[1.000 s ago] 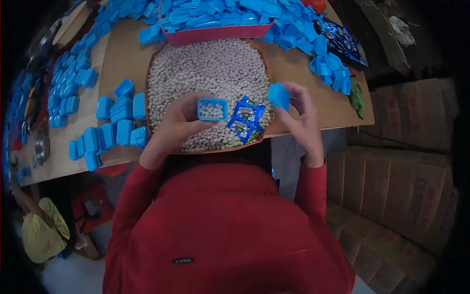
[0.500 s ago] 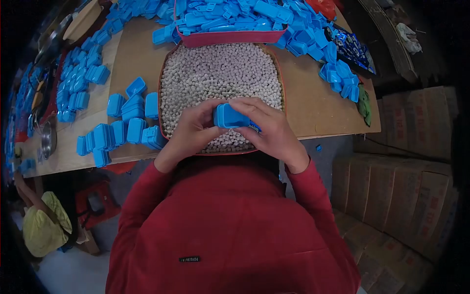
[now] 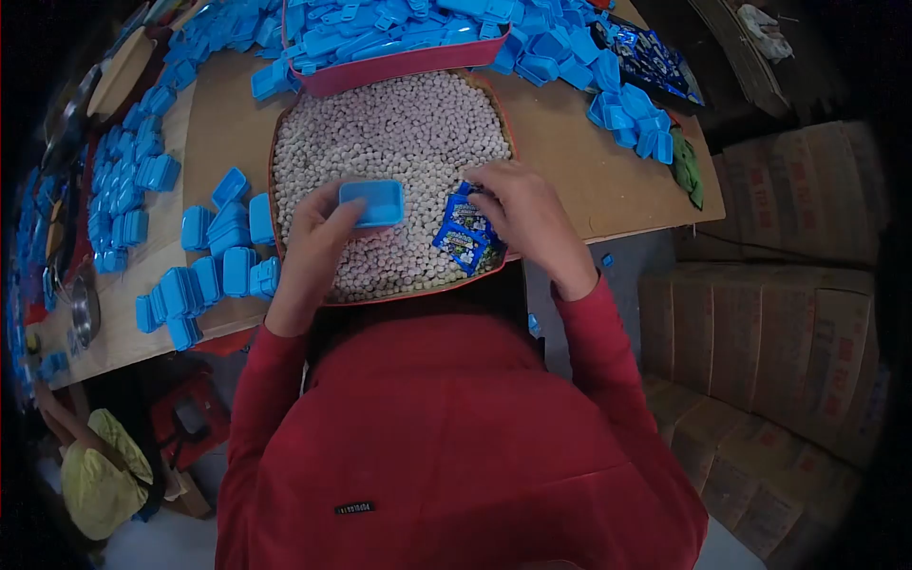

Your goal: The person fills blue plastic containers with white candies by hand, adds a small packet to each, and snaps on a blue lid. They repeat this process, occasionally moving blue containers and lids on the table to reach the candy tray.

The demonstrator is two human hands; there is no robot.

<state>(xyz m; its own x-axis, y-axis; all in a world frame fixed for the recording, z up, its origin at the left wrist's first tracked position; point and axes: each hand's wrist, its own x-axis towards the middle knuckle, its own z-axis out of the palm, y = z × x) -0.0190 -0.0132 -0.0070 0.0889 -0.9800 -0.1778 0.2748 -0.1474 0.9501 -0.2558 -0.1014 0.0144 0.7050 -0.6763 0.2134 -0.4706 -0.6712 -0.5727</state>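
My left hand (image 3: 318,237) holds a small open blue box (image 3: 378,203) above a tray (image 3: 275,190) full of small whitish pellets (image 3: 399,133). The thumb is inside the box's near left edge. My right hand (image 3: 522,211) is at the tray's right side, its thumb and fingers closed at the top of several shiny dark-blue printed packets (image 3: 462,245) lying on the pellets. Whether a packet is pinched between the fingertips is hard to make out.
Blue boxes (image 3: 228,228) stand in groups at the left. A red-rimmed bin (image 3: 399,63) of blue pieces sits behind the tray. Dark-blue packets (image 3: 646,57) and a green cloth (image 3: 686,166) are at right. Cartons (image 3: 760,332) are stacked beside the table. A person's arm (image 3: 71,418) shows lower left.
My hands have moved apart. The left keeps a blue box, now with its open side showing, and the right has let go of it and moved to the packets. The view has shifted.
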